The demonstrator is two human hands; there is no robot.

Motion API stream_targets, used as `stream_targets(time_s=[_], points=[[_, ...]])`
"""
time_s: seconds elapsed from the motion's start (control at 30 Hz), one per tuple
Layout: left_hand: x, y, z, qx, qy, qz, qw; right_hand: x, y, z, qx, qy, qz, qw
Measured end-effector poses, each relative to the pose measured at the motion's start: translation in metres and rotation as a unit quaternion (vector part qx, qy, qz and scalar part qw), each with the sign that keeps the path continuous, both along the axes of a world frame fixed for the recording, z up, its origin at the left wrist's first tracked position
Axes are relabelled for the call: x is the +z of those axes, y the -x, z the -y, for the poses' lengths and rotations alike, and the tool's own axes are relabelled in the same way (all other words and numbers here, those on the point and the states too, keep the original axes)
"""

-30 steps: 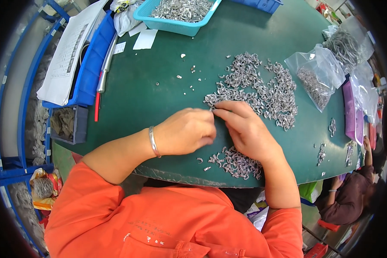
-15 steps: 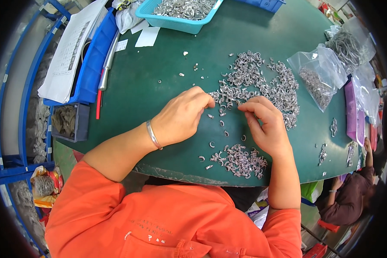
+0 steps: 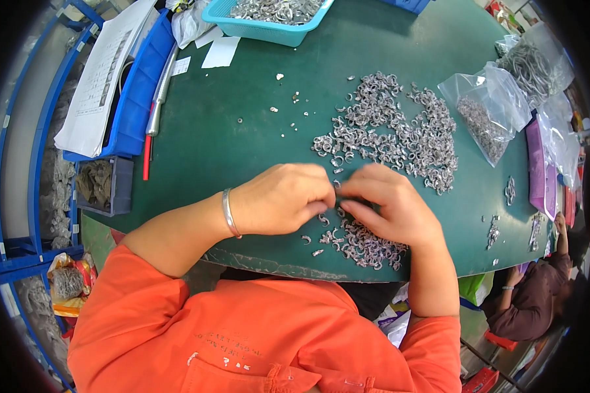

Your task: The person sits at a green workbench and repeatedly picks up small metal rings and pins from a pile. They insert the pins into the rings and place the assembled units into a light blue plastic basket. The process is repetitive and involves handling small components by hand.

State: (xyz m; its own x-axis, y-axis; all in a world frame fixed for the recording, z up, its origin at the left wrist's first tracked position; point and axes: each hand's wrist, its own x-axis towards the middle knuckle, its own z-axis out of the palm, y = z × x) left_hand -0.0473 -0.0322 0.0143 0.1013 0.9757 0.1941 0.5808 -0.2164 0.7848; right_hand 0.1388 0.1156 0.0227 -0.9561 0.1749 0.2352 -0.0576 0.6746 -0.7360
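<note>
My left hand [image 3: 285,198], with a silver bangle [image 3: 230,213] at the wrist, is closed, its thumb and fingertips pinched. My right hand [image 3: 393,206] faces it, fingers bent and closed; the fingertips of both nearly meet. Whatever they pinch is too small or hidden to make out. Below them, near the table's front edge, lies a smaller heap of little C-shaped metal rings [image 3: 372,247], partly covered by my right hand. Beyond my hands spreads a larger pile of similar metal rings [image 3: 380,141]. A few loose rings lie between the two heaps.
On the green table [image 3: 196,144], a turquoise basket [image 3: 262,29] of metal pieces stands far off. At left are a blue bin [image 3: 134,92] with papers and a grey box [image 3: 119,187]. Plastic bags [image 3: 488,111] and a purple basket [image 3: 541,170] are at right, with another person [image 3: 528,301] beyond.
Both hands have come back toward me from the edge of the large pile and closer together, now over the top of the smaller heap.
</note>
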Motion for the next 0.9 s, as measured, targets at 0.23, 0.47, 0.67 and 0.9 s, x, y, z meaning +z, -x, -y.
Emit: stream_targets(time_s=[0.23,0.47,0.67,0.9], points=[[-0.013,-0.005,-0.01,0.133,-0.073,-0.083,0.985,-0.005,-0.005,-0.011,0.064,-0.035,0.024,0.997],[-0.015,-0.003,-0.003,0.065,-0.069,-0.108,0.99,-0.013,0.007,-0.004,-0.023,-0.059,-0.05,0.997],[-0.002,-0.009,0.029,0.039,-0.008,-0.04,0.998,-0.016,0.006,-0.003,-0.014,-0.058,-0.048,0.997],[0.01,-0.007,0.035,0.122,0.067,0.022,0.99,-0.008,0.0,-0.002,-0.082,-0.162,-0.015,0.983]])
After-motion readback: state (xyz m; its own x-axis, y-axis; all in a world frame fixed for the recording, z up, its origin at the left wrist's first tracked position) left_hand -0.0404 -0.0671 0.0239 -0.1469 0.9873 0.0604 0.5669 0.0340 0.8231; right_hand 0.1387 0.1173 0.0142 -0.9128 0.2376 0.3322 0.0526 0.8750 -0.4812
